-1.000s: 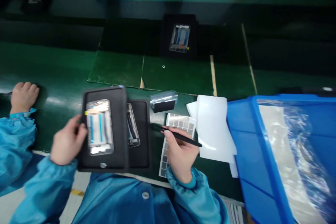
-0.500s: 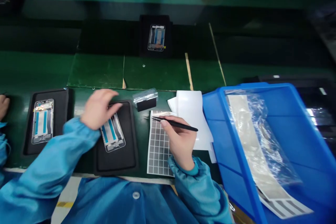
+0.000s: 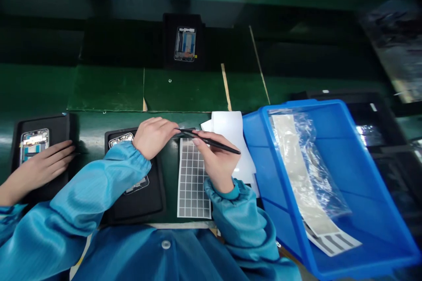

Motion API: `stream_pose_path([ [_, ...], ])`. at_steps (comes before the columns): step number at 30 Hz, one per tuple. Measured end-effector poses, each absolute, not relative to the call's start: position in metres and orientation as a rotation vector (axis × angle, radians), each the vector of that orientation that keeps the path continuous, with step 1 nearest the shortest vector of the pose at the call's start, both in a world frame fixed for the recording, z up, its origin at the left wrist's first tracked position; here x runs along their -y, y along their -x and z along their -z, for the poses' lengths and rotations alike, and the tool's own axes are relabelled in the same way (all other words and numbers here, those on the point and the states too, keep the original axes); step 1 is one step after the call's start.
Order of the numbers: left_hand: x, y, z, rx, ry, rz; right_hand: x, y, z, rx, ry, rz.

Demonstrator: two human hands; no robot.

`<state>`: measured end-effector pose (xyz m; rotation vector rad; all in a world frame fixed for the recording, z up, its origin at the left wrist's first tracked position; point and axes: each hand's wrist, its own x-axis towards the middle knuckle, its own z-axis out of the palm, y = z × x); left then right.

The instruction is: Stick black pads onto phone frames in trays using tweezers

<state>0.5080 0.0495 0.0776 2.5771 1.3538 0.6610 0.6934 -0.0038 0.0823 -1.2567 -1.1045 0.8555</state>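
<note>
My right hand (image 3: 220,160) grips black tweezers (image 3: 217,143), their tips pointing left. Fingers closed together, my left hand (image 3: 154,135) meets those tips; whatever it pinches is hidden. A sheet of grey square stickers (image 3: 194,184) lies beneath and below the tweezers. Under my left forearm, partly covered by the sleeve, an opened phone frame (image 3: 138,185) rests in a black tray (image 3: 150,205). The clear roll with a black piece is mostly hidden behind my hands.
Glossy white paper (image 3: 227,125) lies beside a blue bin (image 3: 280,210) holding strips and plastic film (image 3: 316,171). At left, a co-worker's hand (image 3: 49,164) reaches over another phone frame (image 3: 34,138) in a tray. Another phone frame (image 3: 185,45) sits farther back.
My left hand has moved right from above the phone frame to the tweezer tips, and its fingers have closed. A co-worker's hand has come over the left tray. The view has shifted slightly.
</note>
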Motion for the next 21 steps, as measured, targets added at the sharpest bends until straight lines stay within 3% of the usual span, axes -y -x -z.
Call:
stream_pose_path([
  [21,-0.0451,-0.5074,-0.0835,-1.277,-2.643,-0.669,0.0007,-0.687,-0.0841,1.145,1.295,-0.853],
])
